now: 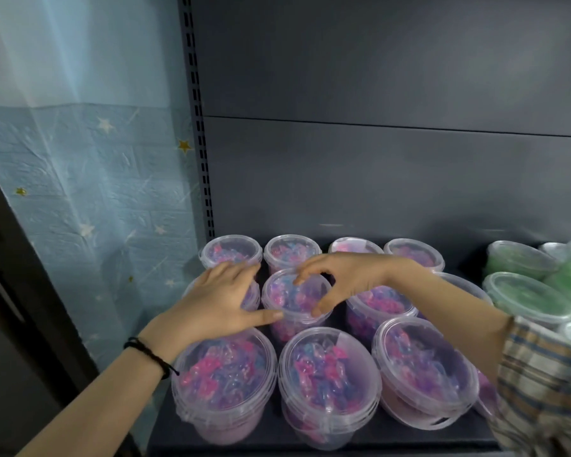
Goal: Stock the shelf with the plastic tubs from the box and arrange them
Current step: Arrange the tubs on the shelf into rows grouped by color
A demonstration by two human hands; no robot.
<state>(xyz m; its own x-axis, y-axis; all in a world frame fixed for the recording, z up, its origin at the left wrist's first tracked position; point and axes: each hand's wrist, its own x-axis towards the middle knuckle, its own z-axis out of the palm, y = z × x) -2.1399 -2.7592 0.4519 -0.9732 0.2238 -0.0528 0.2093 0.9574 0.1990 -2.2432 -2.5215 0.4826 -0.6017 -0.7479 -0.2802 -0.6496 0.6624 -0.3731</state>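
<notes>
Dark grey metal shelf (370, 433), lower centre, looks mostly stocked; right hand (343, 278) grips the middle clear lidded plastic tub of pink-purple bits (295, 300), left hand (218, 298) flat, thumb on its rim; box unseen.

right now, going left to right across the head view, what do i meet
wallpaper → upright → left hand → middle tub → right hand → green tubs

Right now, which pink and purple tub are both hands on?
The middle-row tub, second from the left: only there do the left hand and the right hand both touch the rim.
</notes>
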